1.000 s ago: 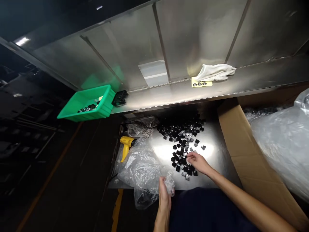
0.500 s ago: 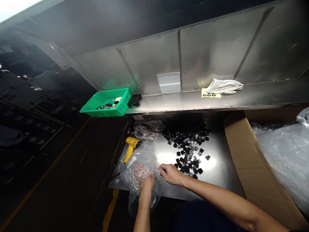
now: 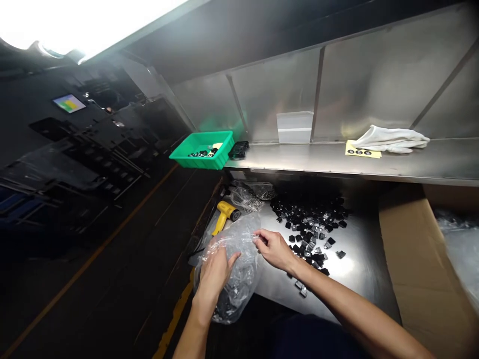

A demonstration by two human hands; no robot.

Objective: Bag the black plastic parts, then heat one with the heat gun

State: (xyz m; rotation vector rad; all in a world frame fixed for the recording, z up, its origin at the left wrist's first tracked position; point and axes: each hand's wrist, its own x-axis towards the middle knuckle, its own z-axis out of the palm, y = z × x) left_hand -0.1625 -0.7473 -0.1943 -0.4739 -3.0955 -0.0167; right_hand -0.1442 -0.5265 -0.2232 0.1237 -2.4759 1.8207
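A clear plastic bag (image 3: 243,269) hangs over the near left edge of the metal table, with dark pieces showing in its lower part. My left hand (image 3: 217,267) lies against the bag's left side, thumb spread away from the other fingers. At the bag's upper right edge, my right hand (image 3: 273,247) pinches the plastic. Many small black parts (image 3: 309,214) are scattered on the table to the right of the bag. Behind the bag lies a yellow heat gun (image 3: 223,217), close to another clear bag (image 3: 249,198) of small metal pieces.
A shelf (image 3: 299,158) above the table bears a green bin (image 3: 204,162), a black object (image 3: 238,149), yellow stickers (image 3: 362,151) and white gloves (image 3: 391,138). On the right stands a cardboard box (image 3: 415,259) with plastic (image 3: 462,249) inside.
The view has turned left. My left hand has moved from within the plastic onto the bag's left side, and the bag now bulges lower. My right hand still pinches its edge.
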